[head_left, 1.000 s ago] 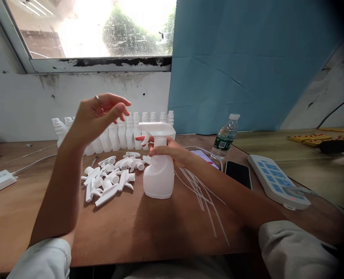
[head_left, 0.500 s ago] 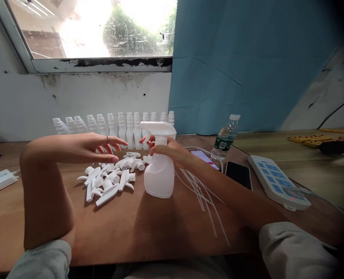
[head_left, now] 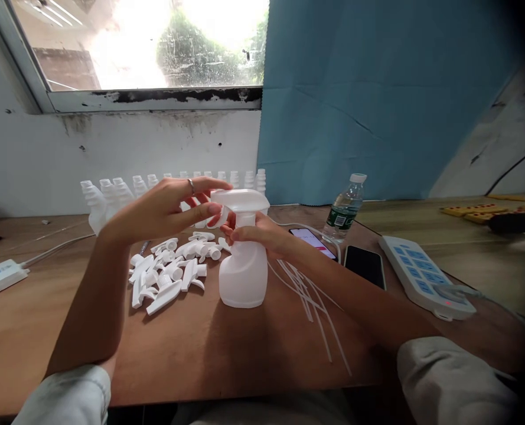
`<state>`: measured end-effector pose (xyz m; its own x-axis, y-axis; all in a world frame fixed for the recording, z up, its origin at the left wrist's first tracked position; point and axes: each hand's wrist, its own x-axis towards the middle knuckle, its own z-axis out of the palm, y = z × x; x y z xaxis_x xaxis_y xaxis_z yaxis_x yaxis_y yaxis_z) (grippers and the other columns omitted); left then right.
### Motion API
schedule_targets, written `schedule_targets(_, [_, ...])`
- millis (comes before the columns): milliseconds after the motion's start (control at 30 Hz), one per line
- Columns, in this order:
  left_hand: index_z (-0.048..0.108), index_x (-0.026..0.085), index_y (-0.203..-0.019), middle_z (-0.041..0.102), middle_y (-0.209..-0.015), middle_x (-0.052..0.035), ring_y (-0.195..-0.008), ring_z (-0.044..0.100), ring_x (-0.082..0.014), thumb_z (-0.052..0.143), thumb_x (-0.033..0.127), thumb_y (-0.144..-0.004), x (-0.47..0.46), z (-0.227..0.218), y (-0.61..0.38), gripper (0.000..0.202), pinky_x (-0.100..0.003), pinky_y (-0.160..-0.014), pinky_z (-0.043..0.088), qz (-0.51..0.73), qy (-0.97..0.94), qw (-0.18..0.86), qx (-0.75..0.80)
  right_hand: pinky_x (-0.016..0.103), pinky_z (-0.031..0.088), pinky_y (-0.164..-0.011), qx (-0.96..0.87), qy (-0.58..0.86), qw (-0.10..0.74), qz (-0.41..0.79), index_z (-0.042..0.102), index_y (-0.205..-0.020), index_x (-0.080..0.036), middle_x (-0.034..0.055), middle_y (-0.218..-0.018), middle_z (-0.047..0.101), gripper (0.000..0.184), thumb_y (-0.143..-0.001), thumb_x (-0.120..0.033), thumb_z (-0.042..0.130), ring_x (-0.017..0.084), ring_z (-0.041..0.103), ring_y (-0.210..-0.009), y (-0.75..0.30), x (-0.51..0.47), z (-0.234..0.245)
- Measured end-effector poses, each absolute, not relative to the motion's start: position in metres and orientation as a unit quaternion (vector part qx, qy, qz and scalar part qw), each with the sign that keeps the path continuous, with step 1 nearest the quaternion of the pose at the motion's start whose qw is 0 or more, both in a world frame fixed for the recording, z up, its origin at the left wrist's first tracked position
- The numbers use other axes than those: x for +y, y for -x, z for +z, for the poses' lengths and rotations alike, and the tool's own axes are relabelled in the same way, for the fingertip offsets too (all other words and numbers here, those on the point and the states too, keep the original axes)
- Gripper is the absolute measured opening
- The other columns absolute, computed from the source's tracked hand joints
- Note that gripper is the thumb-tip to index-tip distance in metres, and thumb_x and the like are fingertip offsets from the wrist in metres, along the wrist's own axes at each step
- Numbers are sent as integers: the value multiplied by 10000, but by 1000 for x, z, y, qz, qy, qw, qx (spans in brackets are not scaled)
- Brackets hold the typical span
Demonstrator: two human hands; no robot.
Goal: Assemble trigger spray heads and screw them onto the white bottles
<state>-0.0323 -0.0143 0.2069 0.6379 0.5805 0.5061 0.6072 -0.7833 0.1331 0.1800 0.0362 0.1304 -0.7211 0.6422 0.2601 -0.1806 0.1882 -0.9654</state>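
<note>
A white spray bottle (head_left: 243, 277) stands upright on the table in front of me, its trigger spray head (head_left: 244, 200) pointing left. My right hand (head_left: 262, 233) is wrapped round the bottle's neck, just under the head. At the nozzle end, my left hand (head_left: 182, 203) has the spray head between index finger, laid along the top, and thumb at the side. Several loose white trigger spray heads (head_left: 173, 271) lie in a pile to the left. Thin white dip tubes (head_left: 306, 295) are spread to the right, partly behind my right forearm.
Behind my hands runs a row of open white bottles (head_left: 248, 180) along the wall. To the right are a water bottle (head_left: 345, 206), two phones, the nearer a dark phone (head_left: 364, 267), and a power strip (head_left: 421, 274). Another power strip (head_left: 0, 277) with a cable lies far left.
My left hand has moved right from above the pile and closed on the front of the spray head. The right hand keeps hold of the neck; the bottle has barely shifted.
</note>
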Motion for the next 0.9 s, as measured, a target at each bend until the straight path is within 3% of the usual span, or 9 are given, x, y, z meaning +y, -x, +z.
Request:
schedule_targets(100, [622, 220, -1234, 688, -703, 11, -563, 606, -80, 472, 392, -966, -15, 203, 20, 352, -169, -526, 452, -286, 901, 33, -324, 231, 404, -587, -695, 148, 313, 631, 571, -758, -163, -12, -727, 505, 159, -681, -216, 700, 108, 473, -654, -180, 34, 130])
schedule_targets(200, [676, 211, -1133, 644, -622, 31, -506, 556, -60, 465, 368, -974, -14, 201, 15, 307, -162, -513, 428, -306, 901, 51, -304, 230, 404, -588, -698, 120, 303, 638, 573, -755, -154, -7, -734, 512, 132, -701, -197, 686, 106, 471, -655, -179, 33, 130])
schedule_targets(567, [688, 200, -1132, 618, -602, 19, -507, 533, -72, 466, 358, -970, -9, 199, 17, 317, -177, -519, 419, -327, 899, 20, -290, 279, 431, -676, -676, 68, 297, 671, 548, -758, -170, -8, -712, 567, 133, -723, -145, 674, 128, 510, -672, -178, 35, 128])
schedule_targets(900, [667, 190, -1193, 619, -645, -2, -557, 546, -85, 508, 359, -954, -5, 198, 19, 333, -190, -522, 423, -333, 891, -30, -306, 297, 465, -649, -679, 76, 307, 663, 570, -739, -152, -2, -672, 566, 74, -774, -158, 634, 143, 563, -640, -177, 33, 127])
